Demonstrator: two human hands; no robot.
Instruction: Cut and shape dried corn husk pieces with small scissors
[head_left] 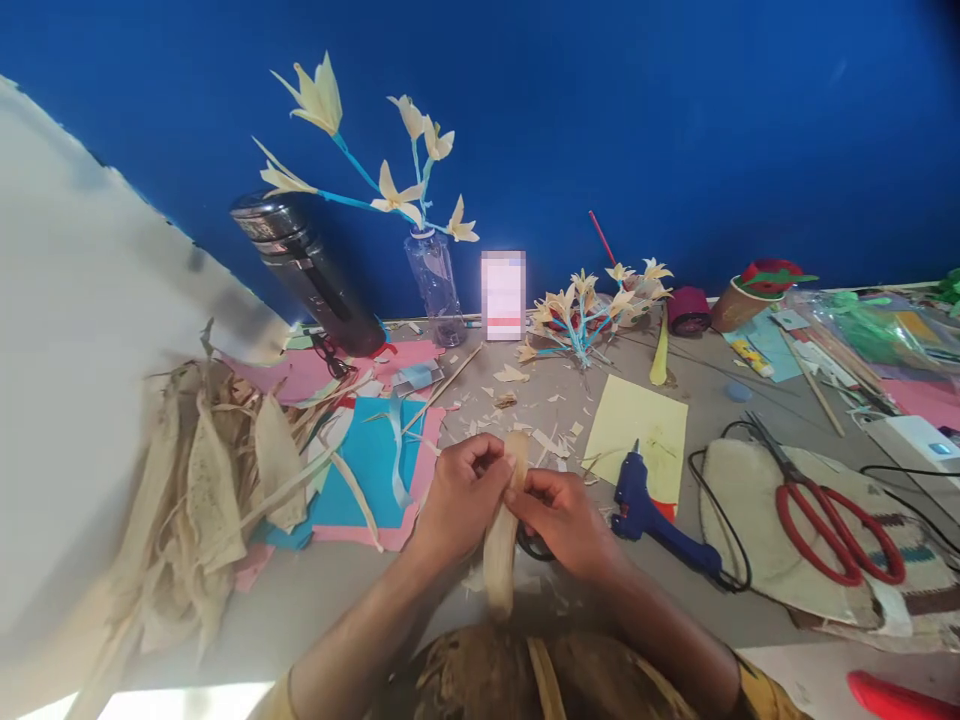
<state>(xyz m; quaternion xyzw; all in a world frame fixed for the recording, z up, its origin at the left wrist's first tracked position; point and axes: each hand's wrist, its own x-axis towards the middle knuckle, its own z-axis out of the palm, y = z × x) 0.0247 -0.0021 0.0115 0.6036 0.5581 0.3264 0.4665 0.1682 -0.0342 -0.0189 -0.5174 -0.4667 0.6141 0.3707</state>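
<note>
Holding: both hands close on one pale dried husk strip; the left hand pinches its upper part, the right hand grips it from the other side, fingers wrapped on it.
Husk strip: it stands nearly upright between the hands, just left of the blue glue gun, its lower end hanging toward the person's lap.
Shape so far: the strip looks whole and uncut, so I judge the shaping of this piece barely begun.
Done: a cluster of finished husk flowers lies on the counter beyond the glue gun, and more flowers on blue stems stand in a clear bottle, far left of the gun.
Left: a heap of raw husks sits well left of the gun, seemingly unused stock.
Scraps: husk trimmings lie scattered just beyond the hands.
Tools: red scissors rest on a woven mat, right of the gun, untouched.
</note>
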